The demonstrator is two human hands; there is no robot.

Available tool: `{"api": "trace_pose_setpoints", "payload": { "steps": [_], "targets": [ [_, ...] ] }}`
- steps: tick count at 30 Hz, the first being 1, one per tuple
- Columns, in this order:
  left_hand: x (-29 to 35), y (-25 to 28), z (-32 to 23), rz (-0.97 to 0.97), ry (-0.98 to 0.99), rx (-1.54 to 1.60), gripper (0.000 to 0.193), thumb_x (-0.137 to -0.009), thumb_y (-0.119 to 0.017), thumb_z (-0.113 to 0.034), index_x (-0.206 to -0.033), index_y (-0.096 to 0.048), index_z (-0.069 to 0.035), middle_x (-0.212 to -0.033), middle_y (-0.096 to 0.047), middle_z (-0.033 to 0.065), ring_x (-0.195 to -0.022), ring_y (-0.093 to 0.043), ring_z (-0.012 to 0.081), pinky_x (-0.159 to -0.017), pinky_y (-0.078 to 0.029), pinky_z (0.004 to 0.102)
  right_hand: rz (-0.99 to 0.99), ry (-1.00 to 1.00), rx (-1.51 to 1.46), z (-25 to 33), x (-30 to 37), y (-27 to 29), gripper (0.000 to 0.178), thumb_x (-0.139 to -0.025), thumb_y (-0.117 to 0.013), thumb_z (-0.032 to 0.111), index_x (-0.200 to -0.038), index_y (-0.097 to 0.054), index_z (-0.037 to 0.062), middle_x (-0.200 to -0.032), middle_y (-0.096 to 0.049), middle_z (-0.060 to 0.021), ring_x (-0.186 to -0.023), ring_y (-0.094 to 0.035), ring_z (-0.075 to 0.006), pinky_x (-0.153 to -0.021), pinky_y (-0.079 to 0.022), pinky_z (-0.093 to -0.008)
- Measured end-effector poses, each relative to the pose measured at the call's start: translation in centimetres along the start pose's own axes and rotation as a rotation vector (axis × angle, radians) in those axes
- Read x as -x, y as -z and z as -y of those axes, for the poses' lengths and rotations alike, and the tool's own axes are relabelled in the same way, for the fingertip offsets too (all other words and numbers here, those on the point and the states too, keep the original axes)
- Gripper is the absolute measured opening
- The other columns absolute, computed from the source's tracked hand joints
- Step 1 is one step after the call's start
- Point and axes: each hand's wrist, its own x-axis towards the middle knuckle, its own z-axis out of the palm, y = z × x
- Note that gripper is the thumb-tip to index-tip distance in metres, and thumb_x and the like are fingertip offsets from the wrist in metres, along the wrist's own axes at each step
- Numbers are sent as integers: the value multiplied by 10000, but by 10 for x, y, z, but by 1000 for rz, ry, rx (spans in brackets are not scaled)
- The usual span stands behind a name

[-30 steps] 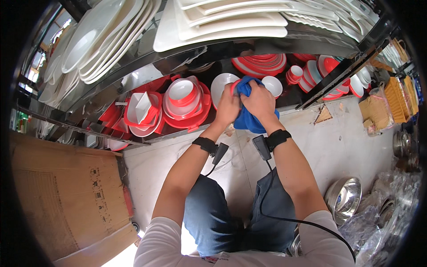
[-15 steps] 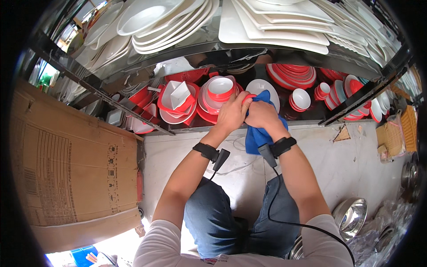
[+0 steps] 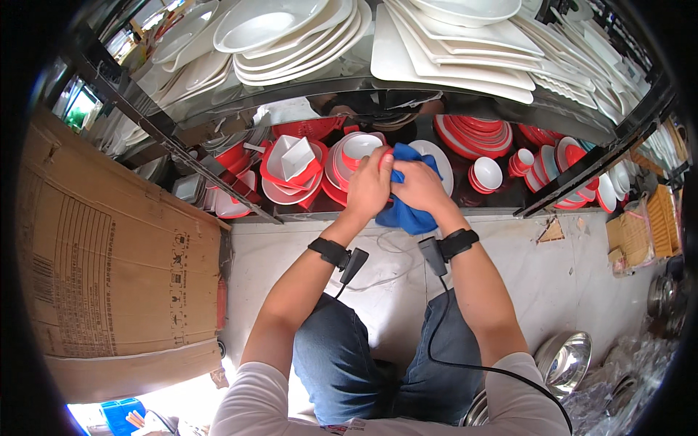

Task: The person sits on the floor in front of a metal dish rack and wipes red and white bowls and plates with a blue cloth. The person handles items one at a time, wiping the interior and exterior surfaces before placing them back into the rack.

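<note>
In front of the low shelf, my left hand (image 3: 370, 183) is closed round a small red piece of ware (image 3: 387, 157); fingers and cloth hide most of it, so its shape is unclear. Pressed against the same piece, my right hand (image 3: 422, 186) grips a blue cloth (image 3: 407, 219) that hangs below the fingers. Just beyond my left fingers, a red-and-white bowl (image 3: 359, 148) tops a stack of red dishes. A round white plate (image 3: 439, 161) lies behind my right hand.
White plates (image 3: 273, 29) and square white platters (image 3: 443, 69) crowd the upper shelf. Below are stacked red plates (image 3: 472, 134), white-and-red cups (image 3: 486, 174) and angular red-and-white bowls (image 3: 294, 161). A large cardboard box (image 3: 123, 269) stands left; metal bowls (image 3: 566, 362) lie right.
Both hands have shifted slightly left with the red piece. The blue cloth is now bunched higher over it and its hanging end has drawn up.
</note>
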Motion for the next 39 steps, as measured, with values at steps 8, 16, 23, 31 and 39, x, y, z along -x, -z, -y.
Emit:
{"api": "trace_pose_setpoints", "payload": {
  "steps": [8, 16, 23, 31, 39],
  "targets": [
    [3, -11, -20, 65, -50, -76, 368, -1086, -550, -349, -1385, -563, -135, -1139, -631, 297, -1009, -648, 540, -823, -541, 598, 158, -259, 205, 14, 5, 27, 291, -833, -745, 263, -1092, -773, 134, -1109, -756, -196, -1040, -713, -405, -899, -574, -500],
    [-17, -4, 20, -153, 157, 123, 315, -1121, -444, -185, -1381, -461, -8, -1170, -681, 261, -841, -749, 400, -566, -625, 464, -615, -125, 207, -1, 14, 39, 334, -846, -768, 235, -1169, -723, 162, -1070, -710, -140, -960, -707, -420, -794, -581, -519],
    [-20, -11, 7, -120, 585, 1099, 322, -1125, -462, -205, -1419, -460, -73, -941, -691, 123, -512, -595, 188, -397, -472, 308, -676, 132, -236, 21, 14, 16, 406, -862, -774, 142, -1239, -682, 20, -1226, -703, -215, -1096, -679, -442, -911, -557, -460],
    [2, -13, -19, 394, 515, 763, 363, -1105, -539, -278, -1410, -506, -85, -864, -679, 67, -546, -586, 136, -391, -395, 285, -350, -216, -567, -24, 9, 57, 505, -942, -735, 218, -1373, -637, -27, -1230, -733, -250, -1072, -739, -343, -942, -551, -379],
    [-3, -31, -20, 96, 395, 993, 345, -1124, -527, -297, -1384, -523, -71, -913, -683, 52, -594, -611, 102, -405, -407, 264, -402, -266, -823, -18, 9, 43, 393, -966, -689, 246, -1274, -684, 2, -1150, -764, -184, -1036, -726, -297, -932, -526, -373]
  ]
}}
